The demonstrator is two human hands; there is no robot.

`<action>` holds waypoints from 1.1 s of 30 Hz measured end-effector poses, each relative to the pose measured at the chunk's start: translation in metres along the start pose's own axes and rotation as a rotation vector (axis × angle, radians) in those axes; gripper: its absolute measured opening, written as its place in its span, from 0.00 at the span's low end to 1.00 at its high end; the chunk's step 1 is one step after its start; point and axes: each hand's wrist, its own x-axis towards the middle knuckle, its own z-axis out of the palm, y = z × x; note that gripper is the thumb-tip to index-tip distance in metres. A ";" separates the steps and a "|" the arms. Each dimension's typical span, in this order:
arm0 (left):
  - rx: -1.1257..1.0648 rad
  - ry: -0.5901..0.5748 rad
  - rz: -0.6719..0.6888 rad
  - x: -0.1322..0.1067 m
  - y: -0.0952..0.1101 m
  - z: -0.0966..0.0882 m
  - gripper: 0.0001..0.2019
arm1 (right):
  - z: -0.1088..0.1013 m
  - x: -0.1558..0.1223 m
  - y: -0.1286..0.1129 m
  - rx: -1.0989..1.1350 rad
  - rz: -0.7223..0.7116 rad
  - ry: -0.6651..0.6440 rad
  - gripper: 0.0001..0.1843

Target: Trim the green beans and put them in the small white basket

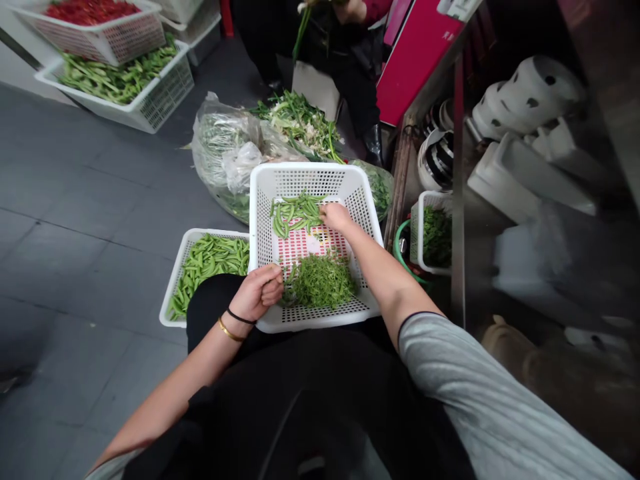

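Observation:
A white perforated basket (pixel 369 200) rests in my lap. Pea pods (pixel 295 215) lie scattered at its far end, and a heap of thin green trimmings (pixel 324 281) fills part of the near end. My right hand (pixel 335 217) reaches to the right side of the pods, its fingers closed on a pod at the pile's edge. Over the basket's left wall, my left hand (pixel 263 290) is curled closed beside the trimmings; whatever its fingers hold is hidden. To the left on the floor stands a white basket (pixel 167 307) full of pea pods (pixel 213 263).
Ahead lie a plastic bag of greens (pixel 220 143) and a pile of spring onions (pixel 300 123), with a seated person (pixel 345 73) behind. Stacked baskets (pixel 163 100) stand upper left. A metal shelf (pixel 459 200) with containers runs along the right, near a small basket of greens (pixel 436 233).

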 end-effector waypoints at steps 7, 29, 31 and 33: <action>0.036 0.101 0.025 0.029 -0.010 0.006 0.11 | -0.007 -0.046 -0.009 -0.006 -0.074 0.143 0.20; 0.619 0.071 0.224 0.038 0.029 0.021 0.16 | -0.042 -0.115 -0.044 0.812 -0.479 0.240 0.11; 0.615 -0.015 0.110 0.016 0.024 0.025 0.15 | -0.045 -0.136 -0.051 0.892 -0.574 0.194 0.10; 0.489 -0.078 0.037 -0.001 0.011 0.030 0.14 | -0.039 -0.159 -0.062 0.827 -0.592 0.242 0.09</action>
